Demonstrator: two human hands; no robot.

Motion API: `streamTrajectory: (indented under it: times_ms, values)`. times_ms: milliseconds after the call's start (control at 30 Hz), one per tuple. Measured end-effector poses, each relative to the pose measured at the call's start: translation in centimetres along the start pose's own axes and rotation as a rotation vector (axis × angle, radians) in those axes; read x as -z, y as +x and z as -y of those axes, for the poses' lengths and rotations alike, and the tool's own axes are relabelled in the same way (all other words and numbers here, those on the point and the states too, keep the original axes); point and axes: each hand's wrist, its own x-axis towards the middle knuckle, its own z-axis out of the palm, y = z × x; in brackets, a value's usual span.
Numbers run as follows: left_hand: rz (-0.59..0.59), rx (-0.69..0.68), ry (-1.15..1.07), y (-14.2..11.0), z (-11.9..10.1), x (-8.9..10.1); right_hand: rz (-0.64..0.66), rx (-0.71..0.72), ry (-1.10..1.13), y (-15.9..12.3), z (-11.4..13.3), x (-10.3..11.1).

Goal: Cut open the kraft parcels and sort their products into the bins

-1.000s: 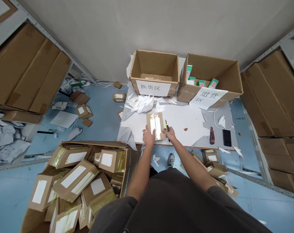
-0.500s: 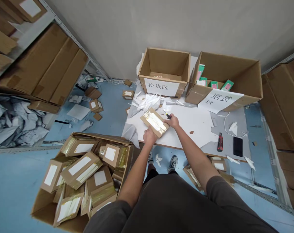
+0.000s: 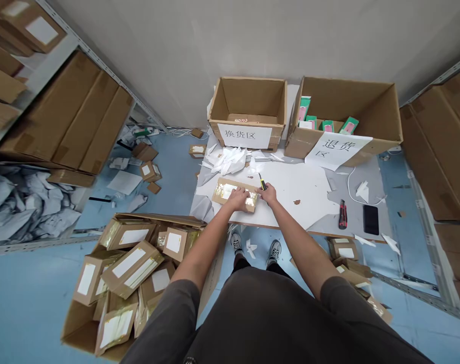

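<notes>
You seem to be steadying the taped cardboard parcel (image 3: 225, 192) on the surface (image 3: 281, 177); a cut next would call for a firm hold. Fingers of your left hand (image 3: 237, 198) lie across its top, clamped or not I can't tell; your right hand (image 3: 268, 194) has its fingers wrapped around the yellow-and-black utility knife (image 3: 262, 183).

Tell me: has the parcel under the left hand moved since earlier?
Yes: the parcel turned counterclockwise, from end-on to nearly parallel with the table edge.

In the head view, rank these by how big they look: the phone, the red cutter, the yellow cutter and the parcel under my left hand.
Largest to smallest:
1. Parcel
2. Phone
3. Red cutter
4. Yellow cutter, judging only what shows; your right hand covers part
</notes>
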Motion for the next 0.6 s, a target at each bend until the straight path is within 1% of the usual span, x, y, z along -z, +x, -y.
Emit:
streamTrajectory:
  times_ms: [33,100,167,233,300,367,433,500,600]
  values:
    - [-0.013,0.025,-0.010,0.0,-0.3,-0.1,0.006,-0.020,0.043,-0.1,0.3,0.3]
    - [-0.074,0.069,-0.026,-0.2,-0.9,-0.4,0.026,-0.052,0.092,-0.7,0.5,1.5]
    - [-0.150,0.106,-0.040,-0.4,-1.5,-0.9,0.079,-0.078,0.070,-1.7,0.0,3.1]
    - [-0.194,0.138,-0.059,-0.6,-1.9,-1.5,0.153,-0.098,0.004,-2.6,-0.7,4.6]
    - [-0.188,0.159,-0.084,-0.6,-2.1,-2.1,0.229,-0.115,-0.068,-3.4,-1.5,5.7]
    - [-0.155,0.170,-0.112,-0.4,-2.0,-2.5,0.314,-0.119,-0.127,-3.8,-1.9,6.3]
    - [-0.120,0.181,-0.135,0.0,-1.8,-2.7,0.398,-0.078,-0.191,-4.0,-1.8,6.6]
    - [-0.096,0.208,-0.143,0.4,-1.6,-2.7,0.468,0.010,-0.282,-3.9,-1.2,6.8]
    - [-0.073,0.253,-0.135,0.7,-1.5,-2.5,0.525,0.133,-0.493,-3.3,0.0,6.9]
